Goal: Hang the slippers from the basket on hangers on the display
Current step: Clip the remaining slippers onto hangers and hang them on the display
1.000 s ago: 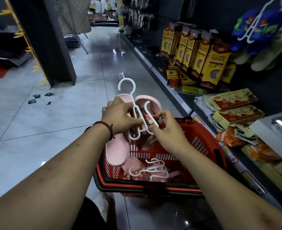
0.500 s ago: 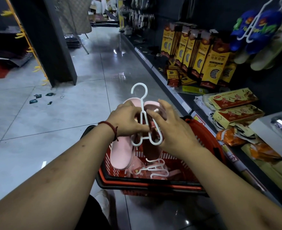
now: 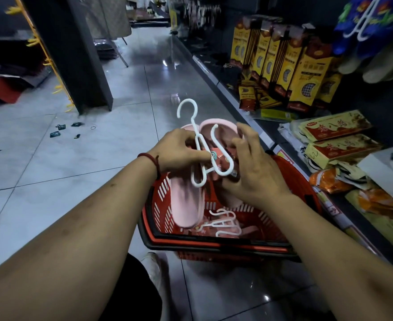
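I hold a pair of pink slippers (image 3: 186, 205) and a white plastic hanger (image 3: 199, 144) above a red shopping basket (image 3: 214, 245). My left hand (image 3: 179, 154) grips the hanger's stem together with the left slipper, hook pointing up. My right hand (image 3: 248, 172) curls round the right slipper, fingers partly spread near the hanger's right arm. The slippers' straps are mostly hidden behind my hands. More pink slippers and a second white hanger (image 3: 223, 224) lie in the basket. Blue slippers on a white hanger (image 3: 366, 31) hang on the display at the upper right.
Shelves on the right hold yellow boxes (image 3: 290, 63) and flat packets (image 3: 334, 126). A dark pillar (image 3: 75, 54) stands at the left on the grey tiled floor (image 3: 52, 170), with small dark scraps (image 3: 61, 130) near it. The basket sits against the shelf base.
The hanger and slippers have risen slightly and shifted right. My right hand moved from pinching the hanger's arm to wrapping round the right slipper, with its fingers spreading.
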